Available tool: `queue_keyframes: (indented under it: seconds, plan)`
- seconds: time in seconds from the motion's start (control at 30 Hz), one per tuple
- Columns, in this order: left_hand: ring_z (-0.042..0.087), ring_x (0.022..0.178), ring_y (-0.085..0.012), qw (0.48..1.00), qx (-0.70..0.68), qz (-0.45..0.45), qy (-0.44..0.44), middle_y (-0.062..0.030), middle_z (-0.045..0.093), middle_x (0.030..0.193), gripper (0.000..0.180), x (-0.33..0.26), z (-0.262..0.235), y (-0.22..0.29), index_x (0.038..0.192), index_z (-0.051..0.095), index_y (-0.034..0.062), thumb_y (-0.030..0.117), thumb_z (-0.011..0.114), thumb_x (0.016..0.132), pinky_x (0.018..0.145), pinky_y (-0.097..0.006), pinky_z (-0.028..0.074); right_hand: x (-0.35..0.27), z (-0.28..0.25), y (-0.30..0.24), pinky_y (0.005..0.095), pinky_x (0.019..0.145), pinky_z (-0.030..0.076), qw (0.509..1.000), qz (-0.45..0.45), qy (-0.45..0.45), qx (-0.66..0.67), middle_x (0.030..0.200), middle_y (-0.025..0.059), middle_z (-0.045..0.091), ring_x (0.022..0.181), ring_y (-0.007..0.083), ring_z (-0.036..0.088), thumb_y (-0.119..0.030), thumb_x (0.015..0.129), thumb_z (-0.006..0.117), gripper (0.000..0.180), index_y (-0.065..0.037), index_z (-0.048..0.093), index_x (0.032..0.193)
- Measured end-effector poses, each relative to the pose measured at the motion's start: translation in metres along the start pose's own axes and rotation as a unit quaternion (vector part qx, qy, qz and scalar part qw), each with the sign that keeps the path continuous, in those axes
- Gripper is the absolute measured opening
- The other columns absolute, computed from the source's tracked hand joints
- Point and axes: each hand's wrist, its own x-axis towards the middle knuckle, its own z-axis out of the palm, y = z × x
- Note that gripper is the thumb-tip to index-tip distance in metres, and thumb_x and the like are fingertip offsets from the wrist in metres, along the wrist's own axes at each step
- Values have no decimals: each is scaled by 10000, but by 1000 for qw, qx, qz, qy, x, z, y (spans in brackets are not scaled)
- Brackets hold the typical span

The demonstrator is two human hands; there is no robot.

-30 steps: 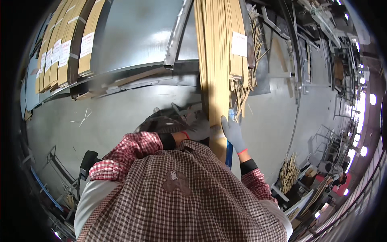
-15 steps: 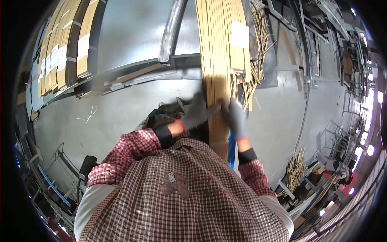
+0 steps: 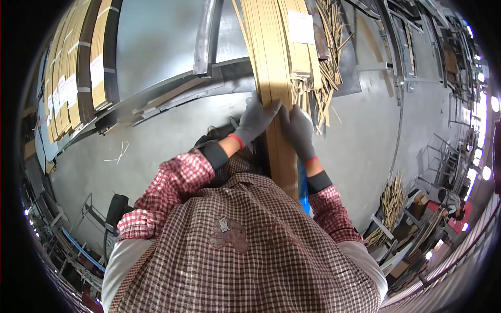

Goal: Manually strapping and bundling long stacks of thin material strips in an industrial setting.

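A bundle of long, flat tan strips (image 3: 267, 57), perhaps cardboard or thin board, runs away from my body. My left hand (image 3: 255, 122), in a grey glove, wraps its left edge with the thumb laid on top. Opposite it, my gloved right hand (image 3: 300, 135) is closed on the right edge, its thumb nearly meeting the left one. The fingers beneath both edges are partly hidden. At the far end one narrow strip splays out to the left. A shorter stack with a white paper label (image 3: 301, 28) lies along the bundle's right side.
Loose thin sticks (image 3: 329, 57) lie right of the bundle. Banded stacks of strips (image 3: 97, 68) rest at the far left beside a grey metal sheet (image 3: 156, 41) and a steel bar (image 3: 206, 39). More sticks (image 3: 389, 208) are piled at the lower right. Something blue (image 3: 303, 190) shows beneath the bundle.
Both hands have moved farther along the bundle, away from my body. The left hand has gone from a blurred reach across the strips to a hold on their left edge. One strip now splays left.
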Motion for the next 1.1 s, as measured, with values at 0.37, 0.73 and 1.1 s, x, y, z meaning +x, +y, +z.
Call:
queue_keyframes:
  seconds: [0.37,0.73,1.1]
  plan:
    - [515,1149,-422,988,103,-39,-108,-290,501,1240,845,-20,-6,-25,1379,390,-27,543,673,823,1006,-475,427,1,-80,-1,394,672,497,946,-115,-275,-129,900,194,658,783,323,653,-250,910,616,260,-32,616,1052]
    - [624,701,-104,984,68,34,-163,-54,678,786,714,-99,-70,93,1390,447,-8,150,772,774,687,-242,508,-37,-96,-108,368,809,517,866,-298,-400,-7,1037,147,662,881,313,651,-50,845,598,433,-93,569,1275]
    - [652,926,-319,974,203,-28,-95,-173,678,1062,291,31,-6,-80,1099,660,40,190,620,853,869,-372,498,101,11,85,404,777,512,948,-85,-282,-121,984,226,673,925,375,648,-154,830,605,209,-29,684,978]
